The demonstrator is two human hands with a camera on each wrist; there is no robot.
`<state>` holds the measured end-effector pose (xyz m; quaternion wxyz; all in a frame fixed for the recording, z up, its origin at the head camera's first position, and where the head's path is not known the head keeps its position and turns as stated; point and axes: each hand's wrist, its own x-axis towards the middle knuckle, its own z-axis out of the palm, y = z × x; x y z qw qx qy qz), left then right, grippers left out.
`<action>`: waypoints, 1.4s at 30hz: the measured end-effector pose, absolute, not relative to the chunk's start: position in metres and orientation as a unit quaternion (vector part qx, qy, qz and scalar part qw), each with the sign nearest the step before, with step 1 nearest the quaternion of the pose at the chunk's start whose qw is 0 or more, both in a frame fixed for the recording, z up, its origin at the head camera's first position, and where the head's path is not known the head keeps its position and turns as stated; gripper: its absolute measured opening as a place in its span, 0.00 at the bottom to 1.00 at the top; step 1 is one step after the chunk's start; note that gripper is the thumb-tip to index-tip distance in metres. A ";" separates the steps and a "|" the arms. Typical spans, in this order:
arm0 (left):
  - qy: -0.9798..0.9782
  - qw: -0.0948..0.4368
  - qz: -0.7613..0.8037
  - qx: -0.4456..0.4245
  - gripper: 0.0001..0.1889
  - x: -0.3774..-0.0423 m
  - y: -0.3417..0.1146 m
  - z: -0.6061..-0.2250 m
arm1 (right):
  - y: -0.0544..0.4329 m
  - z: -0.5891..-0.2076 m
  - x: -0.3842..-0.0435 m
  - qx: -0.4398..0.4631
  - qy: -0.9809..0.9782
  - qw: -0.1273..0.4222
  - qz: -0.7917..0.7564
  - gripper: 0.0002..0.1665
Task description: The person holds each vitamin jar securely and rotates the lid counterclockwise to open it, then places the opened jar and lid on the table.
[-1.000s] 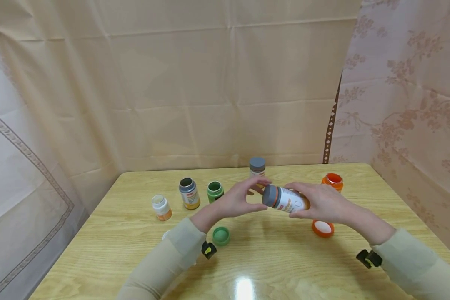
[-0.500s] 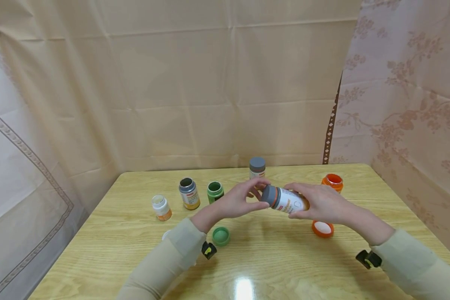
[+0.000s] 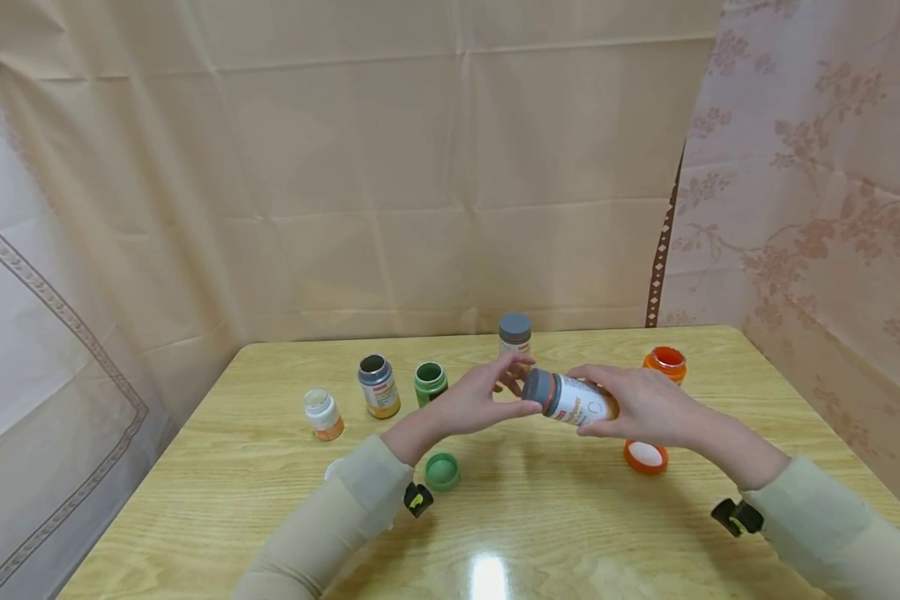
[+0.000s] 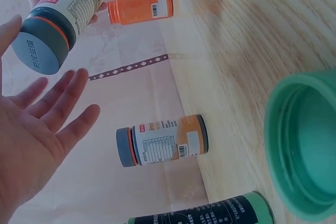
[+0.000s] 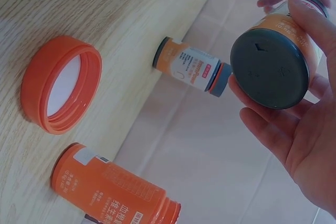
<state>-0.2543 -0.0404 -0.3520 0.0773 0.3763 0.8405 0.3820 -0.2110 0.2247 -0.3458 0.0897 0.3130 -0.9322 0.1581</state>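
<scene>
Head view, and filling the top is the beige cloth backdrop [image 3: 345, 167], creased in shallow folds. Below it comes the table [image 3: 562, 533], glossy, with pale wood grain. Over it, both hands! The right hand [image 3: 645, 406] has fingers and thumb wrapped round the bottle [image 3: 583, 403], holding it tilted in the air between the two. The left hand [image 3: 476, 402] is spread, its thumb at the edge of the grey cap [image 3: 540, 391], though whether they touch I can't tell; its fingers stand off.

This looks like the uncapping step, cap on, twist not yet made. The next move, I'd judge, calls for the left fingers to close round the cap and turn while the right steadies the smooth, round body.

Upright around them: a grey-capped bottle [image 3: 515, 331] at the back, and four open containers, namely the grey-necked jar [image 3: 379, 389], the glossy orange jar [image 5: 113, 187], the green jar [image 3: 431, 383] and the squat white jar [image 3: 322, 414]. Smallest now, the loose caps: a ridged green cap [image 3: 442, 472], hollow side up, and an orange cap [image 3: 647, 457] with a white liner, both plastic-looking discs.
</scene>
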 end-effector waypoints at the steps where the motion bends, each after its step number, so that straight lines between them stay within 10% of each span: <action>1: 0.839 0.075 0.384 0.378 0.33 -0.255 -0.041 -0.352 | 0.224 -0.345 -0.211 0.312 -0.933 0.089 0.157 0.38; 29: 0.828 0.082 0.391 0.394 0.24 -0.255 -0.040 -0.353 | 0.224 -0.347 -0.210 0.317 -0.931 0.090 0.158 0.37; 42: 0.813 0.039 0.382 0.437 0.36 -0.256 -0.044 -0.354 | 0.224 -0.346 -0.210 0.320 -0.929 0.098 0.159 0.37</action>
